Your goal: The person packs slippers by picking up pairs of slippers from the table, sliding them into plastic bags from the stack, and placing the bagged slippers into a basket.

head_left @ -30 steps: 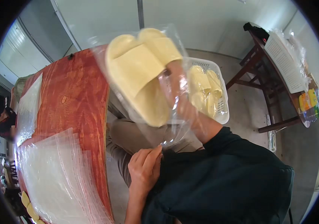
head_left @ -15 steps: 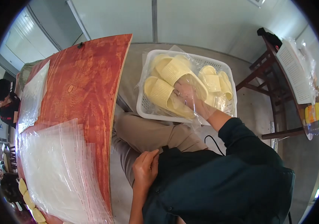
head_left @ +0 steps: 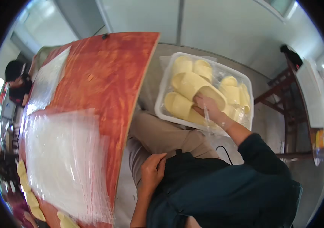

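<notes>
A pair of pale yellow slippers [head_left: 190,84] in clear plastic lies in the white basket [head_left: 163,89], beside other bagged yellow slippers [head_left: 230,91]. My right hand [head_left: 207,106] reaches into the foot openings, its fingers closed round the pair and partly hidden by slipper and film. Over my lap, my left hand [head_left: 153,171] has its fingers curled together, with nothing visible in them. A stack of clear bags [head_left: 63,159] rests on the red-brown wooden table [head_left: 124,72] to the left.
More clear plastic [head_left: 48,83] lies at the table's far left, with yellow slippers [head_left: 29,190] along its near left edge. A person in a black cap [head_left: 17,81] is beyond the table. At right stands a dark wooden table [head_left: 293,106] bearing a white basket [head_left: 312,93].
My right hand has lowered the bagged slippers from in front of me into the white basket. My left hand no longer touches the bag. The view has shifted, so the table appears further right.
</notes>
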Motion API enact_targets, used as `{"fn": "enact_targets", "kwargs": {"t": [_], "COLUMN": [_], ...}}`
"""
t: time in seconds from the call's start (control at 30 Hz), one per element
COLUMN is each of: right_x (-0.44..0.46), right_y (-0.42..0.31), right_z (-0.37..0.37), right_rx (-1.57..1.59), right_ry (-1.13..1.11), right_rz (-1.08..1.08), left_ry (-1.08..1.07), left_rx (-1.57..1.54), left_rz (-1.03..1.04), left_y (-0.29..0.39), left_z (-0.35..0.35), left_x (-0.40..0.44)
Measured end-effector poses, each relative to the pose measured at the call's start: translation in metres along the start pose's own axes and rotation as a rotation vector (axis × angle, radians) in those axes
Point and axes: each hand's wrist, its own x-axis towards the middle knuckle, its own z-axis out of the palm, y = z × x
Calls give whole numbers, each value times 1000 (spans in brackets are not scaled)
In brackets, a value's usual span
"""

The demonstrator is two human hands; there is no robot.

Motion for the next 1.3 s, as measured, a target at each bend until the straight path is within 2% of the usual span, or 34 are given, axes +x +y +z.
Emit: {"fn": "enact_targets", "kwargs": {"t": [0.07,0.13,0.2,0.23,0.37,0.43,0.53,0.6,0.63,0.7,0.77,0.83,0.9,0.97,1.0,1.07,1.1,1.13,1.2,1.23,1.27,1.3], "right_x": [-9,-26,-51,-67,-96,-92,-74,-61,-50,-13,27,70,106,133,149,180,196,215,249,265,276,280], "right_y": [1,-9,-4,-6,-11,-23,-28,-39,-46,-72,-102,-133,-180,-241,-263,-300,-316,-327,-336,-334,-332,-329], "right_z": [-1,-18,-32,-43,-106,-146,-196,-216,-215,-208,-182,-148,-117,-100,-88,-60,-47,-35,1,27,42,43], "right_rx": [85,60,72,-1,166,105,172,466,466,817,847,680,724,838,873,920,931,961,1003,945,883,902], "right_ry": [79,34,8,-65,-366,-586,-712,-491,-499,-333,-331,-419,-437,-459,-417,-292,-207,-214,-226,-24,178,174], "right_rz": [-40,12,-22,57,178,257,282,430,411,38,-69,-198,-370,-407,-410,-427,-441,-415,-389,-437,-480,-485], "left_ry": [16,67,123,153,247,280,296,309,282,277,252,332,405,494,510,682,698,711,930,1023,1150,1334], "left_rx": [11,7,7,-21,-132,-148,-111,-42,-113,-177,-147,-127,-106,67,80,123,185,245,529,844,1126,1138], "left_rz": [11,-55,-127,-135,-280,-332,-338,-311,-347,-387,-402,-386,-370,-306,-315,-228,-234,-239,-130,-67,-174,-330], "left_y": [-10,-16,-30,-38,-59,-66,-65,-66,-69,-68,-62,-61,-56,-38,-23,16,41,62,82,81,82,79], "left_z": [-7,-15,-23,-24,-27,-25,-25,-21,-14,-9,-11,-11,-15,-32,-39,-57,-68,-79,-98,-117,-139,-158], "left_x": [-6,-12,-21,-25,-38,-44,-45,-48,-51,-58,-65,-81,-96,-116,-125,-144,-155,-165,-183,-197,-212,-232]}}
